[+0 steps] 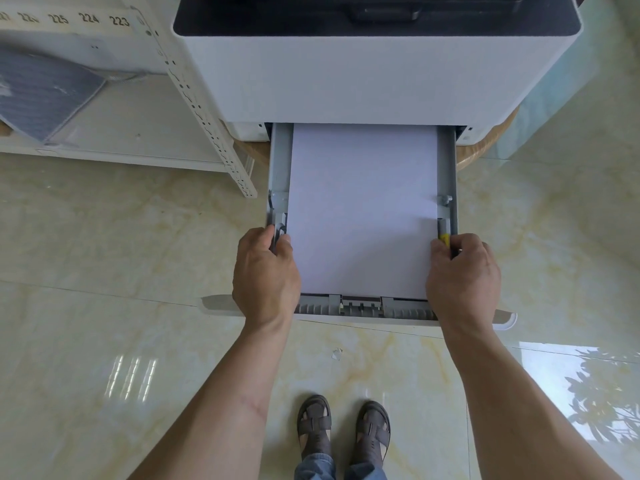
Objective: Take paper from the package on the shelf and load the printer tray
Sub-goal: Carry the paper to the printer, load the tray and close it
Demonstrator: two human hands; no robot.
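While both arms reach forward from the bottom of the view, the scene reads as follows.

Floor [104, 237]: glossy cream marble-look tiles, with a small pale scrap [336, 353] lying between the tray front and the feet.
Printer [374, 74]: white body with a dark top, standing at the top centre of the view.
Shelf [138, 133]: pale metal unit left of the printer, with a perforated upright [211, 123] and number labels along its upper edge; a grey-blue package [45, 95] lies on it.
Printer tray [278, 161]: grey, pulled out toward the person from the base of the printer.
Paper [363, 209]: white stack lying flat inside the tray, between the two side guides.
Left hand [265, 271]: curled closed around the grey left side guide [280, 223], thumb at the paper's edge.
Right hand [462, 271]: fingers closed, pinching the yellow tab [444, 239] on the right side guide.
Sandals [343, 427]: brown, on both feet, below the tray.
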